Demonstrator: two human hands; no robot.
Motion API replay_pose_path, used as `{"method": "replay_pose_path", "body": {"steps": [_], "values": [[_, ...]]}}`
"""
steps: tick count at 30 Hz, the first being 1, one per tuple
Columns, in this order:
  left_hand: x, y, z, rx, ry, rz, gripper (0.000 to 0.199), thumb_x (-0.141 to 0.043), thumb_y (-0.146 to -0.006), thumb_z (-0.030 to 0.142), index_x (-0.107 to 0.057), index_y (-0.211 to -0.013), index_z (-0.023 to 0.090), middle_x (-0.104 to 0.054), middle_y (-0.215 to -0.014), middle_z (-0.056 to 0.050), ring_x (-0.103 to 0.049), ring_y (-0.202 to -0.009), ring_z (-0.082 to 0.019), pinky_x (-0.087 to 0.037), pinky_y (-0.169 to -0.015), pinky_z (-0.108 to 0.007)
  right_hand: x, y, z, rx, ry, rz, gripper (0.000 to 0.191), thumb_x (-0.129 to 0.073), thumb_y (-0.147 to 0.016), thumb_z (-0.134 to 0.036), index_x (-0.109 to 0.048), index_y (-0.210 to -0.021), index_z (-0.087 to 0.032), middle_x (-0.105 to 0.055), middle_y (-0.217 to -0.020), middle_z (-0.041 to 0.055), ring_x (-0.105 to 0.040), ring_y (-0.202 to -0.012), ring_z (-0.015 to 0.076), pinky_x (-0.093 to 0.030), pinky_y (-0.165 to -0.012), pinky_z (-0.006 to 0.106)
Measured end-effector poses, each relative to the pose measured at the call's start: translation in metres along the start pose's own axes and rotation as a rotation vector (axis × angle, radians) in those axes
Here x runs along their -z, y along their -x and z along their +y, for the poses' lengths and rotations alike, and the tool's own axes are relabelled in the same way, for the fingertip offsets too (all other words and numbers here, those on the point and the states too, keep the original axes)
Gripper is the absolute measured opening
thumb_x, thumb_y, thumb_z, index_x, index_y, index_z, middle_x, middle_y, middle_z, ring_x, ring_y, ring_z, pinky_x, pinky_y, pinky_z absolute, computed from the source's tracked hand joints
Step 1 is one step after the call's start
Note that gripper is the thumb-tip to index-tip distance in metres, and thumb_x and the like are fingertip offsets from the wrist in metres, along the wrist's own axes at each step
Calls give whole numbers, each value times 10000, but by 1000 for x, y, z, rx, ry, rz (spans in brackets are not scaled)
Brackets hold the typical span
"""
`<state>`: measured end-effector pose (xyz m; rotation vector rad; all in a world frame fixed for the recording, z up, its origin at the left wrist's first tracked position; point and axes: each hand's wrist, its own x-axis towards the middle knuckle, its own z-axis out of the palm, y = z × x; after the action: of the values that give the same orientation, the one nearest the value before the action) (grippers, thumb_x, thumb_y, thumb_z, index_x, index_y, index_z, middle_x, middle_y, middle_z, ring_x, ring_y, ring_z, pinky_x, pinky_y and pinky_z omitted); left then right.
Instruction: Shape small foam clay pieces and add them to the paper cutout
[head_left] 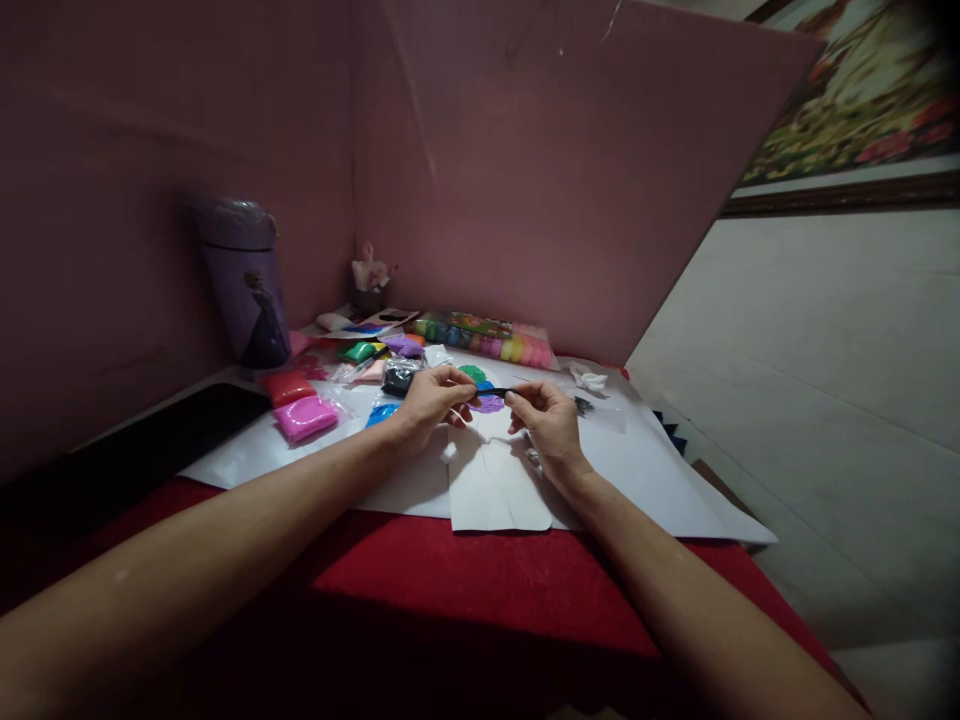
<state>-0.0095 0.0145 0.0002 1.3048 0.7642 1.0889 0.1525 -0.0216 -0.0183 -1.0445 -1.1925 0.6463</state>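
Note:
Between my two hands a thin black strip (493, 392) is stretched out level. My left hand (437, 402) pinches its left end, and my right hand (547, 420) pinches the right end. Under the hands lies a cream card (499, 490) with faint lines on it. Just behind the strip, green (472, 373), blue and purple (489, 404) pieces show, partly covered by the fingers. A small white lump (449, 453) sits at the card's left edge. Close to my left hand is a clear packet of black material (399, 376).
Pink (307, 418) and red (288, 387) packets lie left, near a purple tumbler (251, 290). A long pack of coloured pieces (484, 338) lies at the back. White paper (660, 480) covers part of the red cloth (480, 590). Crumpled tissue (589, 378) is back right.

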Motion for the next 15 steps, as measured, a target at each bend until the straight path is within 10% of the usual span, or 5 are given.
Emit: {"method": "replay_pose_path", "body": {"steps": [15], "values": [[0, 1, -4, 72, -83, -244, 182, -678, -774, 243, -701, -810, 66, -636, -687, -53, -535, -468, -81, -420, -448, -221, -3, 5, 1, 0, 22, -236, 205, -696, -729, -361, -645, -766, -166, -601, -602, -10, -528, -489, 113, -466, -437, 249]]}}
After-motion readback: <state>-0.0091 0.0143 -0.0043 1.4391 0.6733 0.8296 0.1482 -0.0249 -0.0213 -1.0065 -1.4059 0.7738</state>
